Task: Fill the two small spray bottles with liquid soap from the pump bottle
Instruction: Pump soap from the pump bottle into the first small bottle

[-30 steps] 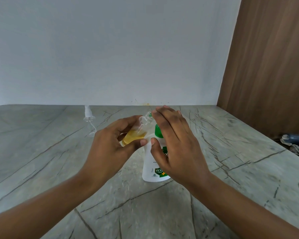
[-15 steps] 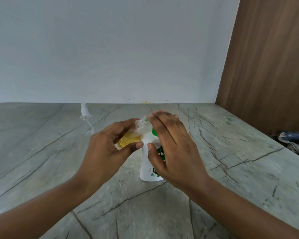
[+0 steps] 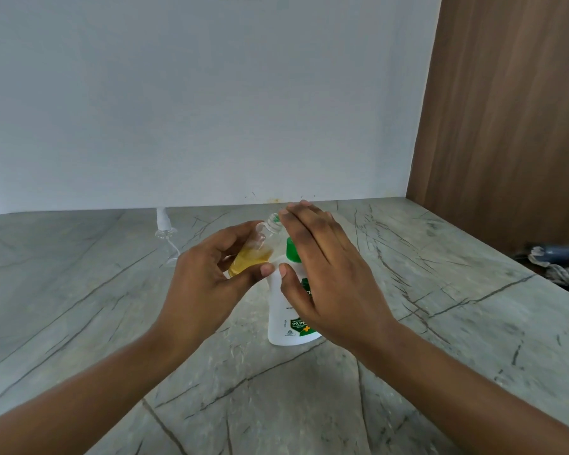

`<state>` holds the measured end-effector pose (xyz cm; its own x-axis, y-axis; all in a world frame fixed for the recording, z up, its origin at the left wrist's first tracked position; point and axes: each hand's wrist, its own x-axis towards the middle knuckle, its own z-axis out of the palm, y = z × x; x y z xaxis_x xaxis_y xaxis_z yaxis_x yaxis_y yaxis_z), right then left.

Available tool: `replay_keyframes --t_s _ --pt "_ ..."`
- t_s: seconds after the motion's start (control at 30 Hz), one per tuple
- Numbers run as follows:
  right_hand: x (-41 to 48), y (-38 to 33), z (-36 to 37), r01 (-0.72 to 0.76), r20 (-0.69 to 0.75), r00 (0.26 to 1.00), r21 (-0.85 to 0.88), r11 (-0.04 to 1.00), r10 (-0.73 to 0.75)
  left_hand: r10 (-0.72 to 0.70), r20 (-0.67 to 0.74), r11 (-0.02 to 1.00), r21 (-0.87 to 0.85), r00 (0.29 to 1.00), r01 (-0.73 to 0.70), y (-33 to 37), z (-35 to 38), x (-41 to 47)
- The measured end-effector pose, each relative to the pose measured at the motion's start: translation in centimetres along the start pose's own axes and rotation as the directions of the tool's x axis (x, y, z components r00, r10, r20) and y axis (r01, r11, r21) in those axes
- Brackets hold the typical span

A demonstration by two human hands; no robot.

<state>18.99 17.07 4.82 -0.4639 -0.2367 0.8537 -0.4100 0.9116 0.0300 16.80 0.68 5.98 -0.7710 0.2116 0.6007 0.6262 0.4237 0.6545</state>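
My left hand (image 3: 204, 284) grips a small clear spray bottle (image 3: 253, 251), tilted with its open neck up and to the right; yellow soap fills its lower part. A white pump bottle (image 3: 286, 310) with a green collar and green label stands on the counter just right of it. My right hand (image 3: 322, 270) lies over the pump bottle's top with straight fingers, hiding the pump head, thumb against the bottle's shoulder. A spray cap with a dip tube (image 3: 165, 231) stands on the counter at the back left.
The grey marble counter (image 3: 79, 307) runs back to a white wall. A brown wooden panel (image 3: 506, 126) rises at the right. Crumpled cloth (image 3: 559, 264) lies past the counter's right edge.
Both hands and the two bottles keep the same pose. Only the head camera has shifted a little, so the scene sits slightly differently in view.
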Motion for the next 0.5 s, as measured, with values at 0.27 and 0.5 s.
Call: replay_keyframes --t_s 0.27,0.5 --pt "0.25 0.00 -0.19 -0.006 -0.045 0.999 0.023 1.000 0.007 -0.007 -0.001 0.999 -0.033 1.000 0.007 0.22 0.13 0.14" --pt "-0.11 -0.45 0.40 -0.011 -0.088 0.996 0.066 0.998 0.017 -0.018 0.002 0.999 -0.041 1.000 0.018 -0.11 0.11 -0.34"
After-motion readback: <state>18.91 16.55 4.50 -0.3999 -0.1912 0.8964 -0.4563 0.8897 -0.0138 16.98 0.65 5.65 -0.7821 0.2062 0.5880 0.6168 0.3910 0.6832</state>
